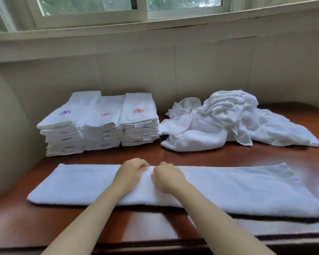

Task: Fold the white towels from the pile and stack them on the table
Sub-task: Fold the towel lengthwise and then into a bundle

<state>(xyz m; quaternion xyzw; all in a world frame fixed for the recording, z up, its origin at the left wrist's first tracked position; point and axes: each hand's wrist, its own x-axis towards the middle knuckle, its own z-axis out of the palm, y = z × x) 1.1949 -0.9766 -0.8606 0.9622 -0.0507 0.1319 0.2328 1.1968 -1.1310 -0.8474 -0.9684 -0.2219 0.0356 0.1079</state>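
Towel [228,186] pinched: left grip [131,172], right grip [167,177]

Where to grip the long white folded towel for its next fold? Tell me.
Likely pinch both right-end corners of the long white folded towel, coming from the right: it lies flat as a long strip, so that end folds leftward.

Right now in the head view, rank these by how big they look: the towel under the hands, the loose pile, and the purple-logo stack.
1. Flat towel, though it lies nearest the camera, which flatters it.
2. Loose pile.
3. Purple-logo stack.
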